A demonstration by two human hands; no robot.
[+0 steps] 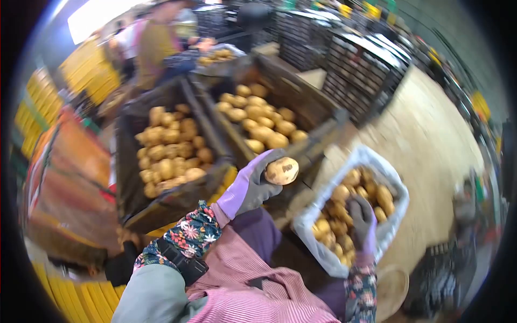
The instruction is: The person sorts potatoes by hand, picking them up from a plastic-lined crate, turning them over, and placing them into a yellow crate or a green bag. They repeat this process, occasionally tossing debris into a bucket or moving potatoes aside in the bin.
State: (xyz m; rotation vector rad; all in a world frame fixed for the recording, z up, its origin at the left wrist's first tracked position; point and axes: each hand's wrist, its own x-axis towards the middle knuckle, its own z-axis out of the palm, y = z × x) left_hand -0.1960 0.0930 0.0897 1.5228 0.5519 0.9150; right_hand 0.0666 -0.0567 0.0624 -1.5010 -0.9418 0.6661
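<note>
Now L hand (252,187) grip closed round potato (281,170) at fingertips; R hand (362,219) in sack (305,223), grip can't tell.

Gloved and floral-sleeved

Your left hand (250,185) and right hand (363,223) were gloved in purple and grey. Behind each wrist you wore a dark floral sleeve cover (191,237), with a black strap (180,259) behind the left one and pink-striped cloth (253,290) beyond.

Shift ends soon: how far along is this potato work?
Done: two crates already hold many potatoes. In hand: the left hand grips one potato near the crates; the right hand digs in the white sack. Left: the sack looks well filled.
</note>
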